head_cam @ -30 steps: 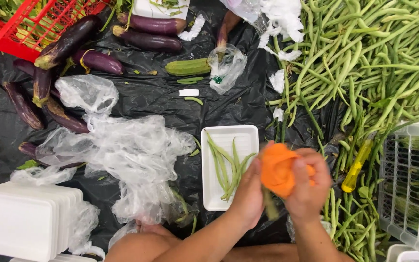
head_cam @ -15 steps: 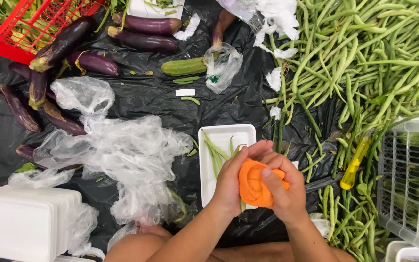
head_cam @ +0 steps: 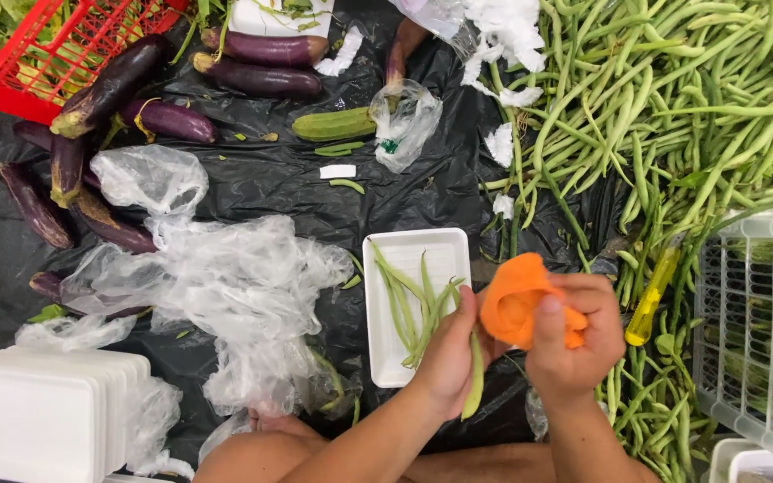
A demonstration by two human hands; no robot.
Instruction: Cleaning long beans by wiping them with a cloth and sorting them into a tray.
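Orange cloth [head_cam: 516,300] is being pinched by both hands, left hand [head_cam: 447,353] also trapping a green bean [head_cam: 475,385], right hand [head_cam: 574,335] closing beside the white tray [head_cam: 415,246].

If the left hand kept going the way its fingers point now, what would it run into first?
The left hand points up-right, so it would likely first meet the orange cloth-like piece it already touches, gripped by the right hand; depth is unclear.
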